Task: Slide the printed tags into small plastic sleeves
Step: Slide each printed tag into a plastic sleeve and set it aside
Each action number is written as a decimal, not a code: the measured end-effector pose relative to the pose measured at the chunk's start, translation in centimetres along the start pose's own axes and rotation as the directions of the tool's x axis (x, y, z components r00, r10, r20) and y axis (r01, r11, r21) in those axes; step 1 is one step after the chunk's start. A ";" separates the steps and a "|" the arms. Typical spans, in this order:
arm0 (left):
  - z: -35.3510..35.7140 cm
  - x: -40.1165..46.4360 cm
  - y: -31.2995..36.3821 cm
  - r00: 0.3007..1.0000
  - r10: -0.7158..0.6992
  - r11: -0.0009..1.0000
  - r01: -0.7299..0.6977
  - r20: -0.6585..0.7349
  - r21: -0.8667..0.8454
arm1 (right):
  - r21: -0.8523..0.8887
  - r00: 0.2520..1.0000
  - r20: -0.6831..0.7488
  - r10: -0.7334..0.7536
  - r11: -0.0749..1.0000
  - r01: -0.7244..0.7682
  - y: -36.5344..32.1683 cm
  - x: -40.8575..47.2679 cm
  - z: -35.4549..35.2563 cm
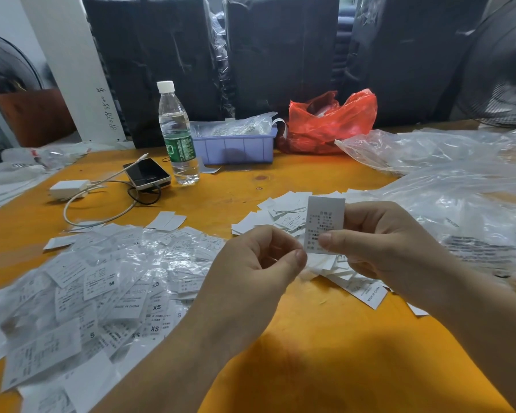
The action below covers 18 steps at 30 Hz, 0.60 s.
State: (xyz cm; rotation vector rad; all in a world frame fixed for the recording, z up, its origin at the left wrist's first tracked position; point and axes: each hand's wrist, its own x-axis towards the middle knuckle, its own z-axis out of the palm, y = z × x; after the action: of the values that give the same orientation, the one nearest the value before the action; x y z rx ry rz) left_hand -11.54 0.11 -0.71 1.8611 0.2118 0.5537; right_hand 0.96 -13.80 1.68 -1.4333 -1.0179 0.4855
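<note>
My right hand (379, 242) pinches a white printed tag (325, 217) upright between thumb and fingers, above the orange table (310, 338). My left hand (251, 272) is just left of it with curled fingers, thumb tip near the tag's lower edge; whether it holds a clear sleeve I cannot tell. A loose pile of bare tags (283, 213) lies behind and under my hands. On the left spreads a large heap of sleeved tags (108, 287) marked with sizes such as XS, S and M.
A water bottle (178, 135), a phone (147, 173) with white charger (69, 189) and cable, a purple tray (234, 147) and a red plastic bag (331, 123) stand at the back. Clear plastic bags (459, 189) cover the right side. A fan (501, 70) stands far right.
</note>
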 end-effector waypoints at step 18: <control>0.1 0.1 0.4 0.997 -0.077 0.992 0.079 0.032 -0.099 | 0.067 0.998 -0.012 0.065 0.996 -0.064 -0.6 -0.1 0.1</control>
State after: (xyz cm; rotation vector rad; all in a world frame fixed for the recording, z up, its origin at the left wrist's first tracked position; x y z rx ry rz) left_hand -11.50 -0.06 -0.35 1.7549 0.2330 0.4756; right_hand 0.67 -13.87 2.19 -1.4116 -0.9384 0.5505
